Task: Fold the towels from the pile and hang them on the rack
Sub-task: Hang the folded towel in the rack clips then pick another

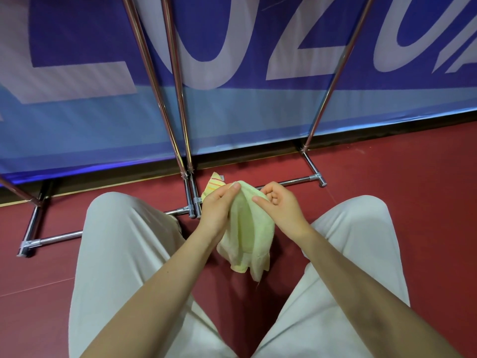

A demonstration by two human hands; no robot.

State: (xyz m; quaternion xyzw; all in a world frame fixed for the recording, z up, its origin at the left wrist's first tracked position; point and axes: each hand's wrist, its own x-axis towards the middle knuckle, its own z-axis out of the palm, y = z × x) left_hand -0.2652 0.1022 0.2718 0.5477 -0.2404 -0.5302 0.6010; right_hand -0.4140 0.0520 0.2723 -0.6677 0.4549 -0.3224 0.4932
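I have my left hand [219,202] pinching the yellow-green towel [249,228] at its top edge; right hand [280,202] curled on the far side, thumb on cloth. Towel hangs betw. knees, near the rack [302,180] base. Step: folding, unfinished. Next: align edges, lift to a rail.

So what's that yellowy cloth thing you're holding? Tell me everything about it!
It is a small pale yellow-green terry towel, soft and fuzzy looking, with orange and red stripes on one corner poking up behind. It is bunched and loosely folded, not flat, hanging in the air above the red floor between the knees. The left hand pinches its top edge, the right hand grips its other side, and its lower corners dangle free.
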